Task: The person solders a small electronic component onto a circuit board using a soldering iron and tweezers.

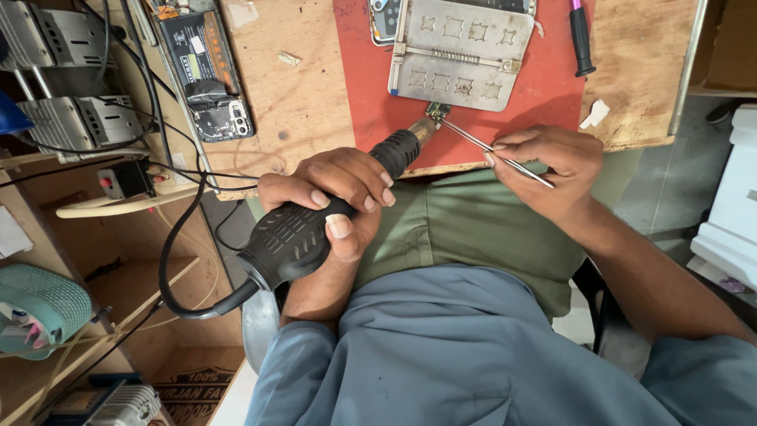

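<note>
The left hand (335, 197) is wrapped tight around one black hot-air handpiece (315, 225), fingers curled over the grip and thumb along its side. Its long axis runs diagonally — cable end low by the lap, metal nozzle up and to the right, meeting one small circuit board (438, 110) on the red mat (371, 87). The right hand (544, 162) pinches one pair of thin metal tweezers (489, 148), their axis slanting up-left so the tips reach the same board from the other side. Beyond lie one metal stencil plate (461, 51), one black-handled tool (582, 43) and one opened phone (205, 75) — all on the wooden bench (292, 87).
</note>
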